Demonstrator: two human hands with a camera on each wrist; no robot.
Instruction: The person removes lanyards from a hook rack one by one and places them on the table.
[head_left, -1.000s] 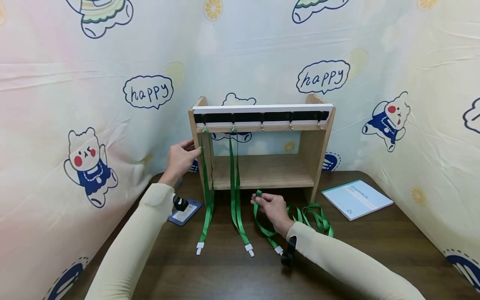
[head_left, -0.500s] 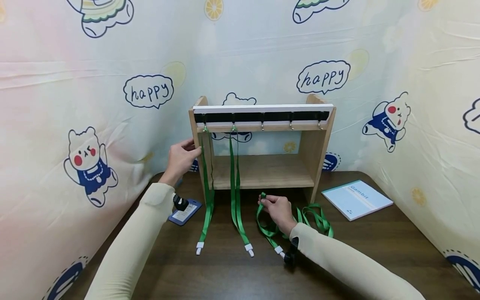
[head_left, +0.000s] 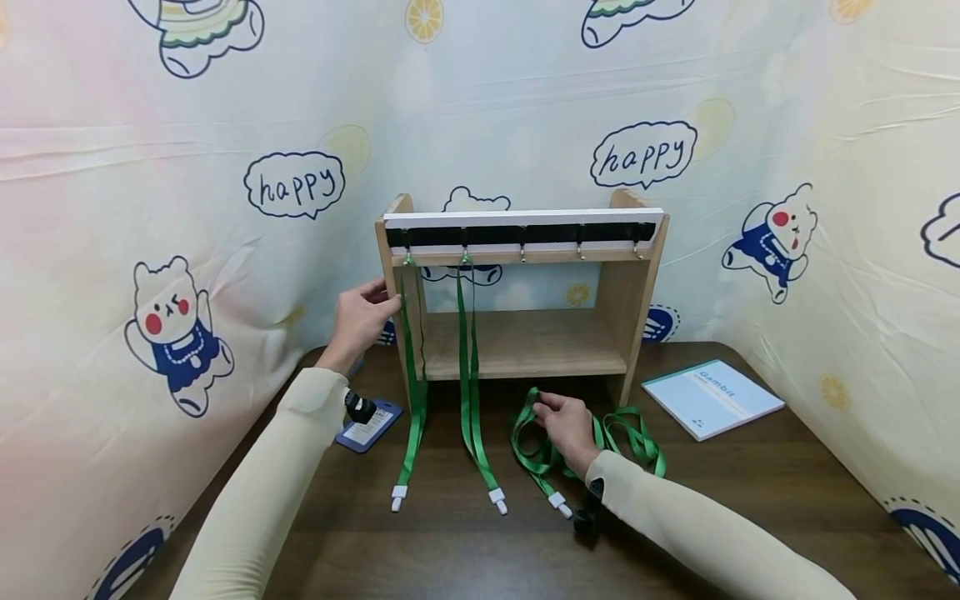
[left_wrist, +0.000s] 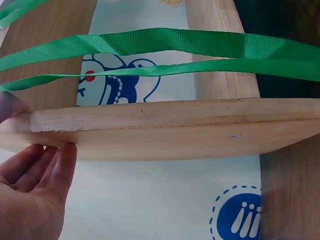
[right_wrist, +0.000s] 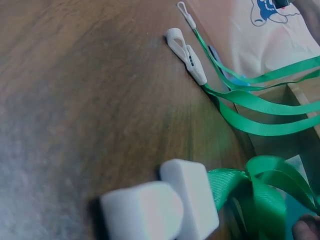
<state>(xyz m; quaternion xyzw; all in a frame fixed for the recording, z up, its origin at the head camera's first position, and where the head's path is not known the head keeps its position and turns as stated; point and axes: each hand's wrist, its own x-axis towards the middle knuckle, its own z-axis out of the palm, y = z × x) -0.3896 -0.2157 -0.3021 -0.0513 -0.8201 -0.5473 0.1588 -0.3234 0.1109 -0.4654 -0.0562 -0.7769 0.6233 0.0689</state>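
My left hand (head_left: 358, 321) grips the left side panel (left_wrist: 150, 142) of a wooden rack (head_left: 536, 337), thumb on its front edge and fingers against its outer face. Two green lanyards hang from the rack's two leftmost hooks: the first lanyard (head_left: 416, 417) by the panel, the second lanyard (head_left: 474, 408) right of it, white clips at their lower ends. In front of the rack, low over the table, my right hand (head_left: 572, 429) pinches the looped top of a third green lanyard (head_left: 517, 437). Its white clip (right_wrist: 192, 200) looms large in the right wrist view.
More green lanyard (head_left: 641, 437) lies in loose coils behind my right wrist. A light blue booklet (head_left: 712, 404) lies at the right. A blue badge holder (head_left: 369, 427) lies near my left wrist. Three bare metal hooks (head_left: 580, 250) line the rack's right part.
My right hand has shifted slightly right and toward me with the lanyard's loop, and its clip is more exposed. The left hand keeps its hold on the panel.
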